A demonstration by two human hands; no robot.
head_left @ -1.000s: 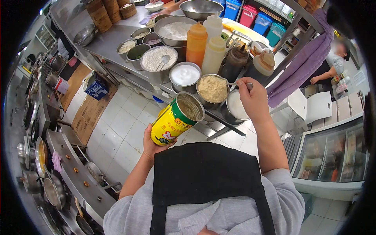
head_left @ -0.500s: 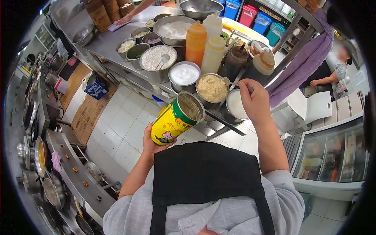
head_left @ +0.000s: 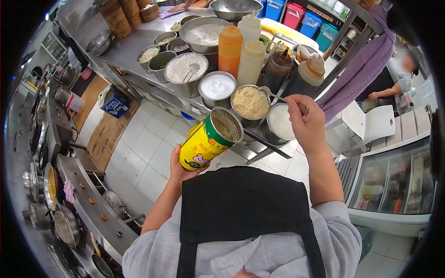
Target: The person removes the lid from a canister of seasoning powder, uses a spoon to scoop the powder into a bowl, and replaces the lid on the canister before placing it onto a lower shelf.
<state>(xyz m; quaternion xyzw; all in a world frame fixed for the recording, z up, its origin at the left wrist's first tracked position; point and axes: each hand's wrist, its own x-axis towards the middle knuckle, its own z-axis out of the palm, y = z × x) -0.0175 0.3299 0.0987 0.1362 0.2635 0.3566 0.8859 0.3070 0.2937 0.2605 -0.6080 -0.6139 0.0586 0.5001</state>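
My left hand (head_left: pixel 181 167) is wrapped round a yellow and green can (head_left: pixel 204 147), which tilts with its open mouth up and to the right. In my right hand (head_left: pixel 303 118) is the handle of a metal spoon (head_left: pixel 276 96). The spoon's bowl rests at the upper right edge of a metal container heaped with pale yellow powder (head_left: pixel 250 103). Just below my right hand's fingers stands a container of white grains (head_left: pixel 279 121). Left of the yellow powder is a container of finer white powder (head_left: pixel 217 87).
Squeeze bottles, one of them orange (head_left: pixel 230 49), stand behind the containers. A flour bowl (head_left: pixel 186 68) holds another spoon. A purple towel (head_left: pixel 354 76) hangs at the right. Another person's hand (head_left: pixel 177 8) touches a cloth at the far side. A stove (head_left: pixel 88 190) lines the left.
My right hand has shifted slightly right and down, and more of the spoon's handle shows. The can stays nearly where it was. The other person's hand has moved right.
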